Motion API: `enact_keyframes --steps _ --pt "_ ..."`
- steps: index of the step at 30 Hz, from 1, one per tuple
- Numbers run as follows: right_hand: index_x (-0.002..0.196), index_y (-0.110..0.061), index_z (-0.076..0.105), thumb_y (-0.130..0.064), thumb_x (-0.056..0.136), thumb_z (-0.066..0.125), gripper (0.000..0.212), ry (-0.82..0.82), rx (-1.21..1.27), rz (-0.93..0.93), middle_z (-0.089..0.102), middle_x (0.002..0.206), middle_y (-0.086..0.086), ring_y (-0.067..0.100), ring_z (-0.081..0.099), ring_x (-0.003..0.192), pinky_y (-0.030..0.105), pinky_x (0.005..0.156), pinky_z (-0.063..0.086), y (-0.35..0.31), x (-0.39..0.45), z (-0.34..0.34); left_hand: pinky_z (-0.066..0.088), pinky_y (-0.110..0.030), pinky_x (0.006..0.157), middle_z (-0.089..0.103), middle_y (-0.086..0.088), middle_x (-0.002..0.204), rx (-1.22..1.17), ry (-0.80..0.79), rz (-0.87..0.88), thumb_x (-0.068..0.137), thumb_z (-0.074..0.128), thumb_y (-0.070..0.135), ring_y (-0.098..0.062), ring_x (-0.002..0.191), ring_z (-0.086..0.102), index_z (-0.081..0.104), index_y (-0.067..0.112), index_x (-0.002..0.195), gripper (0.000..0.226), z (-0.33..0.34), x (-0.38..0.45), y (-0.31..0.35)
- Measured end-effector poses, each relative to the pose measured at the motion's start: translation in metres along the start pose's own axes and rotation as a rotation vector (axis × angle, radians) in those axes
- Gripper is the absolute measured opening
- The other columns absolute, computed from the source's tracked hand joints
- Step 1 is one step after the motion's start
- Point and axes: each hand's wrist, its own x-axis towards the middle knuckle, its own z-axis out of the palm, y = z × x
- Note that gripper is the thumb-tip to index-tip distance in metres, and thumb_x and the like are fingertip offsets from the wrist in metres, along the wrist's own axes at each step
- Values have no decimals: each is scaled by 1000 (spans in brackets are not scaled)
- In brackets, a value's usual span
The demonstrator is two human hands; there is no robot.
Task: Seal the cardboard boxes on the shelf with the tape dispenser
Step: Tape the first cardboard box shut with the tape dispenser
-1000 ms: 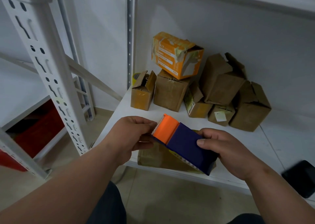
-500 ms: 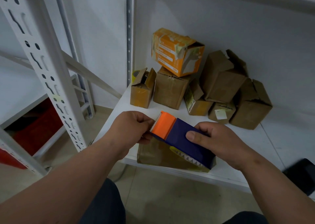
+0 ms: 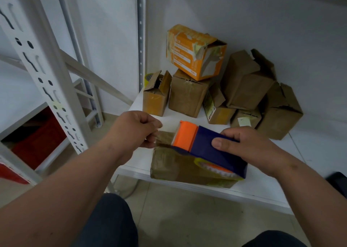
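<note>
From the head camera, both forearms are reaching forward over the near edge of the white shelf [image 3: 300, 147], bare to the elbow, with dark trousers showing below them.

The right hand [image 3: 249, 149] is gripping the tape dispenser [image 3: 204, 145] from the right side — thumb lying flat across its dark blue body, the other fingers curling round the far edge. The dispenser is sitting tilted, its orange head pointing far-left and its yellowish tape roll showing at the near-right end.

The left hand [image 3: 137, 132] is curled, pinching the free end of the clear tape [image 3: 166, 136] just to the left of the orange head, so a short strip is stretching between fingers and dispenser.

Both hands are hovering over a flat brown cardboard box [image 3: 176, 166] lying at the near edge of the shelf, the dispenser just above it; whether it is touching I cannot tell.

Farther back against the wall, a cluster of small brown boxes [image 3: 249, 81] is piled up — several with flaps standing open — and an orange box [image 3: 191, 51] is resting tilted on top of one. A perforated white upright [image 3: 43, 74] is rising at the left.
</note>
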Motion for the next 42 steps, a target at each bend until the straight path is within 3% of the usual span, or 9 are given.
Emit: enact_keyframes --steps 7,11,14,16,19,22,30,42 --pt "90 -14 70 -70 68 64 60 -55 -58 70 74 82 4 24 72 76 34 70 53 5 5 -21 57 -23 55 64 -10 74 -82 34 -21 93 61 6 -14 59 56 72 4 90 11 -9 4 -10" --pt "86 -16 71 -87 44 61 83 -77 -111 68 74 79 6 24 71 70 33 63 50 6 8 -35 57 -21 53 62 -10 73 -114 92 -13 94 59 6 -15 59 55 70 3 92 12 -13 8 -13" --pt "86 -16 72 -69 68 63 57 -66 -142 118 73 71 1 14 68 59 20 53 44 9 8 -47 56 -20 52 59 -8 71 -158 166 -34 95 58 9 -14 60 52 69 3 93 13 -27 14 -22" --pt "86 -14 71 -52 70 63 42 -52 -157 155 73 68 -1 10 68 56 18 50 43 9 10 -51 56 -20 52 58 -8 72 -168 151 -71 96 57 10 -14 61 52 69 4 92 14 -33 16 -30" --pt "78 -16 71 -55 66 64 41 -69 -221 195 71 63 -3 8 65 52 20 52 41 9 18 -50 55 -22 54 60 -6 71 -210 107 -141 95 58 10 -14 61 53 70 4 93 13 -30 18 -43" --pt "77 -18 71 -53 74 66 35 -80 -281 249 71 64 -3 10 66 55 21 53 42 9 28 -48 55 -23 54 62 -6 72 -245 103 -185 95 59 10 -14 60 54 70 4 95 12 -27 23 -58" --pt "88 -17 69 -52 81 65 36 -163 -419 314 73 77 0 18 70 71 24 60 47 4 48 -44 54 -25 54 62 -7 69 -364 120 -284 91 63 8 -14 56 53 71 1 99 12 -17 36 -81" --pt "88 -14 70 -49 82 67 36 -252 -425 421 73 86 6 24 70 80 33 73 52 0 74 -46 53 -25 53 63 -5 63 -451 202 -330 85 71 7 -14 54 53 72 0 95 12 -7 46 -86"
